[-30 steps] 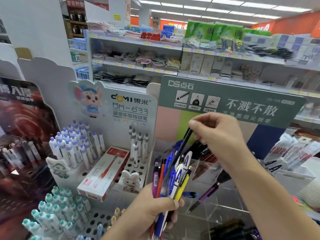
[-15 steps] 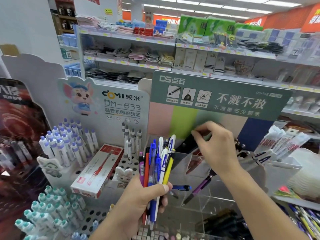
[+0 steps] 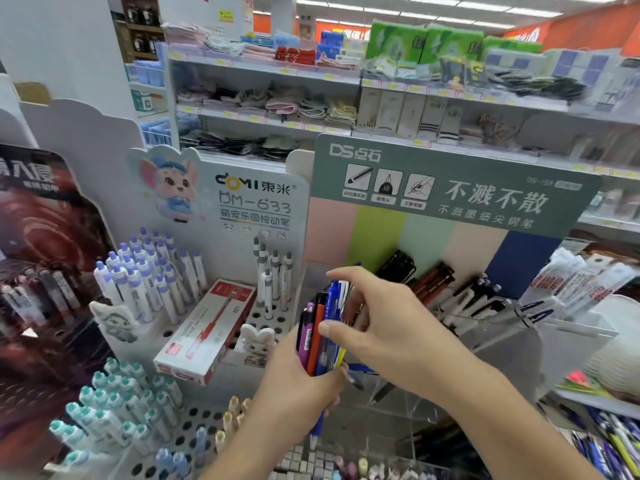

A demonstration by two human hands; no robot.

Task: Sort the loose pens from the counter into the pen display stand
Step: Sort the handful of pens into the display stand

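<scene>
So the left hand [image 3: 298, 386] has a whole bunch of pens [image 3: 320, 336] in its fist, fingers wrapped round the lower half. The bunch stands nearly upright, clicker ends up, tips poking out below the hand, long axis leaning just a bit to the right at the top. Purple and orange ones on the left side, blue ones in the middle, a yellow one on the right.

The right hand [image 3: 388, 327] is up against the bunch from the right, thumb on the front of the pens, index finger stretched over the tops. Whether it's actually pinching one I can't tell, the fingers behind are hidden.

The bunch sits right in front of the clear acrylic pen display stand [image 3: 408, 407], whose left wall edge is just behind the hands. Black and red pens [image 3: 433, 278] already lean in its back compartments. The front compartments look open. On the left, a red-and-white pen box [image 3: 207, 332] lies on the white hole rack [image 3: 263, 317].
</scene>
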